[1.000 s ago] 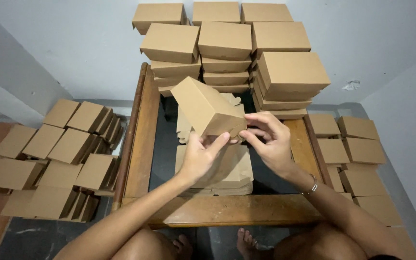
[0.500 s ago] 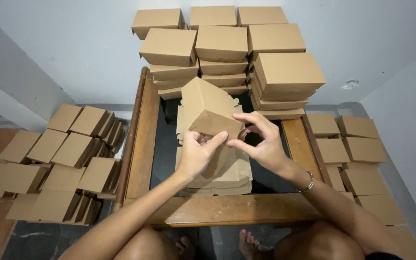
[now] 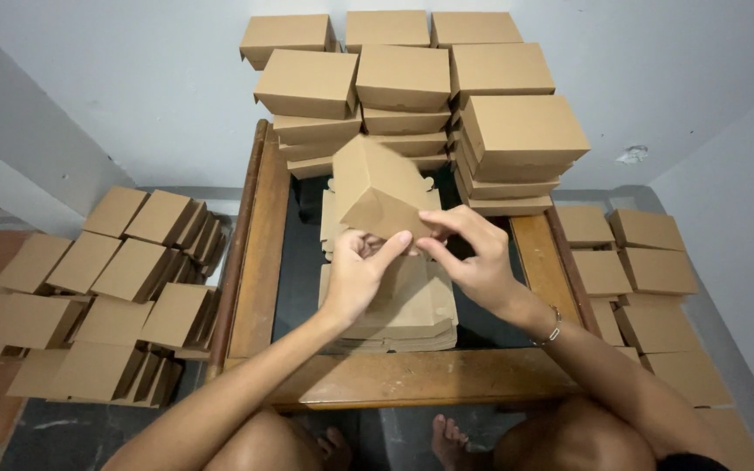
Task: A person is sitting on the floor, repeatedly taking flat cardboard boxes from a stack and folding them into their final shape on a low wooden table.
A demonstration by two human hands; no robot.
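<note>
A low wooden counter with a dark top sits against a pale wall, seen from above by the person seated at its near edge. Along its far edge stand tall stacks of folded brown cardboard boxes, closed and piled several high. More finished boxes lie in rows on the floor to the left and in a second group on the floor to the right. In the middle of the counter, toward the near edge, lies a pile of flat, unfolded box blanks. Held in the air just above that pile is a partly assembled cardboard box, tilted with one corner up. The left hand grips its lower edge, thumb and fingers closed on the cardboard. The right hand, with a thin bracelet at the wrist, pinches a flap at the box's lower right side. Judging by the piles, many boxes are already made, while a modest pile of blanks remains to be folded and this one looks nearly closed.
</note>
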